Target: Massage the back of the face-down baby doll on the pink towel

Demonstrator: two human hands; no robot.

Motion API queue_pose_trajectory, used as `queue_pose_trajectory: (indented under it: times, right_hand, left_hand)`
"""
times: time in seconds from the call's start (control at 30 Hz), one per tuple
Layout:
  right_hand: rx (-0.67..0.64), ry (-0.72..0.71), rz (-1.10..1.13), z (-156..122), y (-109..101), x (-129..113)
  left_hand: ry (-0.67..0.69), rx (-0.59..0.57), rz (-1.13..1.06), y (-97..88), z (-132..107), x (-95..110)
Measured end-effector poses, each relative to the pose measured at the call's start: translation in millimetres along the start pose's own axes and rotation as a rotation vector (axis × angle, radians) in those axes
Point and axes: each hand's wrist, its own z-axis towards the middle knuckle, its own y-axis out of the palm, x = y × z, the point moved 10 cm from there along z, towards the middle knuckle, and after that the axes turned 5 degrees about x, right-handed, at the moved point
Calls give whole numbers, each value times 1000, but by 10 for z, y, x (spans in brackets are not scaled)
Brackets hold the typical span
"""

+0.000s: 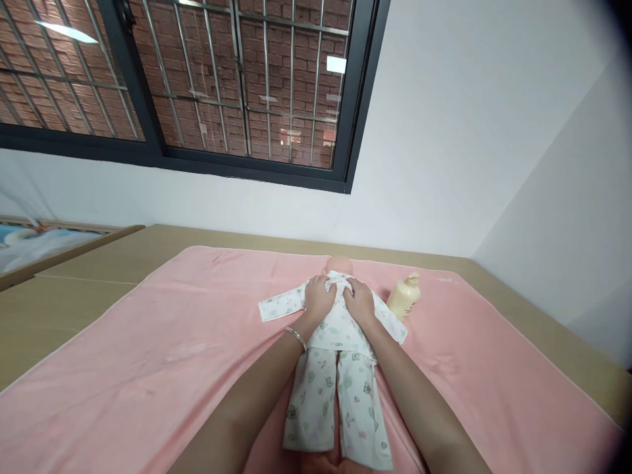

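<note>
A baby doll (340, 264) in a white, printed long-sleeved top (338, 332) and matching trousers (316, 401) lies stretched out, its smooth head pointing away from me. My left hand (320, 296) rests on the upper part of the top at the left shoulder, thumb spread toward the middle. On the other shoulder lies my right hand (359, 301), its thumb also apart from the fingers. Both palms press against the cloth, and the fingertips are partly hidden. One sleeve sticks out to the left; the other slants down beside my right forearm. A silvery bangle (297, 338) circles my left wrist.
Beneath the doll is a pink blanket (212, 316), rumpled near my arms, on a tan surface (99, 276). A cream pump bottle (403, 297) stands right of the doll. Behind are a white wall (424, 131) and a dark-framed, barred window (247, 168).
</note>
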Motion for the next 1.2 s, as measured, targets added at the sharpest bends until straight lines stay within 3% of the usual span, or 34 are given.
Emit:
queue_pose_trajectory:
  times: [0.47,0.7,1.0,1.2]
  right_hand:
    - [-116,-50,-43,31,126,0]
    - [-85,-114,46,34,34,-124]
    - [108,42,67,-77,-123,-2]
    - [-20,-57,30,13,36,-16]
  left_hand:
    - [102,-219,73,231,32,47]
    - [140,-173,19,146,27,106]
    - [55,-21,7,-4,8,68]
    - [96,-120,40,99,15,85]
